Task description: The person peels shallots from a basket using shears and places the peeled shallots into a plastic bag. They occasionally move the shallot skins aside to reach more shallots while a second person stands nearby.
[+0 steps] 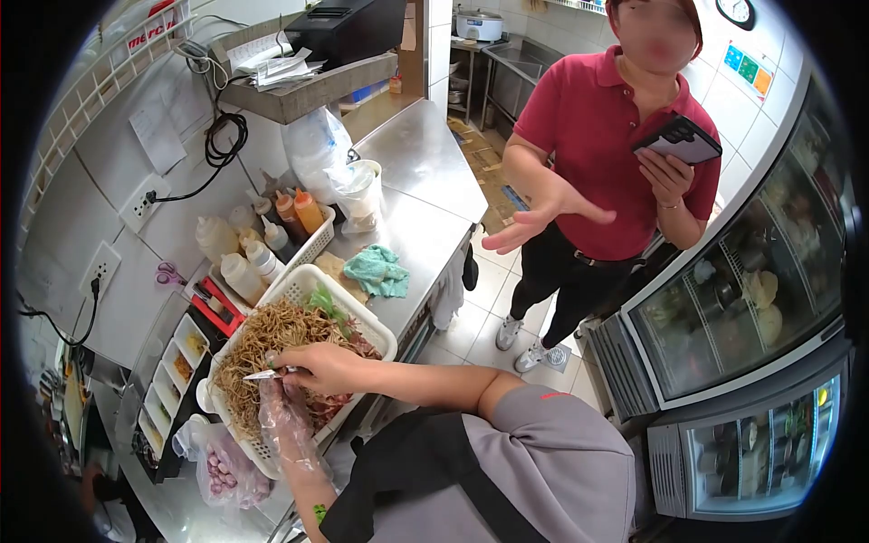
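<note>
My right hand (pixel 321 366) is closed around a small knife (pixel 262 375), its blade pointing left. Right below the blade is my left hand (pixel 282 412), inside a clear plastic glove; its fingers are drawn together, and what they hold is hidden. Both hands are over a white plastic basket (pixel 380 330) heaped with thin brown root-like strands (pixel 267 335). Green leaves (pixel 323 301) and reddish pieces (pixel 364 345) lie among the strands at the basket's right side.
Squeeze bottles (pixel 288 217) stand behind the basket, beside a turquoise cloth (pixel 377 271). To the left are a condiment tray (pixel 172 385) and a bag of small purplish bulbs (pixel 231 466). A person (pixel 606 154) with a phone (pixel 679 140) faces the counter (pixel 421 204), near glass-door fridges (pixel 742 281).
</note>
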`<state>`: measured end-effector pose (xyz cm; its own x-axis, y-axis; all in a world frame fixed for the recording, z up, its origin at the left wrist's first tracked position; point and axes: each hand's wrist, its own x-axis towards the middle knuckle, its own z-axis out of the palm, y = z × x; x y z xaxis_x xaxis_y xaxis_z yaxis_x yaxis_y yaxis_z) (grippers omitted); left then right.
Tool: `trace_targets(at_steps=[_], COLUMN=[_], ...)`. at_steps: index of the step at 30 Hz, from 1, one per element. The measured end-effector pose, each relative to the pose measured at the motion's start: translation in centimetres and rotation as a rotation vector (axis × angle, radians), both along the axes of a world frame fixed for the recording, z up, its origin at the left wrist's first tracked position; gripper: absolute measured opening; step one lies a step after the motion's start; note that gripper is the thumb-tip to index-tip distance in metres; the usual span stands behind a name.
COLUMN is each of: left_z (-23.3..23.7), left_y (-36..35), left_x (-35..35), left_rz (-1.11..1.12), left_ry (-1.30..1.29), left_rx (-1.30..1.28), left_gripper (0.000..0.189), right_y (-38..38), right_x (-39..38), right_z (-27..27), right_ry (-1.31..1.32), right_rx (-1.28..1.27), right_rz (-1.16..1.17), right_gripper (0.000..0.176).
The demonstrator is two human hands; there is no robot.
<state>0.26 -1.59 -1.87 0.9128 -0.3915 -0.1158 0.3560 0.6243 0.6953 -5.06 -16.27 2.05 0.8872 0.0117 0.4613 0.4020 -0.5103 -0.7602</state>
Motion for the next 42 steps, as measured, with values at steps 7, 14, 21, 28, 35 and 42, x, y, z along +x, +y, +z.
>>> trace_targets(at_steps=[7, 14, 21, 28, 35, 42], left_z=[-0.7, -2.5, -0.5, 2.4, 2.2, 3.7], left_y=[0.5, 0.9, 0.1, 0.6, 1.0, 0.8], left_x=[0.6, 1.5, 0.3, -1.4, -0.8, -1.4], left_rz=[-0.096, -0.1, 0.007, 0.006, -0.017, -0.066], left_ry=[-0.106, -0.113, -0.155, -0.193, -0.024, -0.034], left_rx=[-0.082, -0.162, -0.098, 0.235, -0.017, -0.017], left_gripper=[0.042, 0.039, 0.042, 0.052, 0.037, 0.028], right_y=[-0.2, -0.6, -0.3, -0.4, -2.2, -1.6], right_x=[-0.2, -0.5, -0.4, 0.5, 0.4, 0.5], right_z=[0.6, 1.2, 0.5, -0.3, 0.4, 1.7], right_ry=[0.045, 0.089, 0.022, 0.257, 0.24, 0.174], right_rx=[0.023, -0.028, 0.059, 0.245, 0.286, 0.074], right_rz=[0.017, 0.09, 0.081, 0.18, 0.118, 0.181], right_gripper=[0.033, 0.035, 0.031, 0.035, 0.036, 0.037])
